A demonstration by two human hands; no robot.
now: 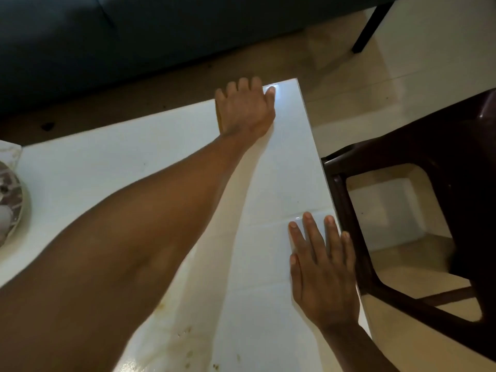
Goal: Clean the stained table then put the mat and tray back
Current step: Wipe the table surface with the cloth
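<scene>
Left hand (245, 110) reaches far forward, fingers curled; right hand (322, 269) lies flat, fingers spread.

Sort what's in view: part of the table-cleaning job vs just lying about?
Job:
- table, brown stains near the front edge
- mat, pale sheet on the table
- left hand at the mat's far corner
- right hand flat on the mat
- tray, probably, at the left edge

Lying about:
- dark chair
- sofa
</scene>
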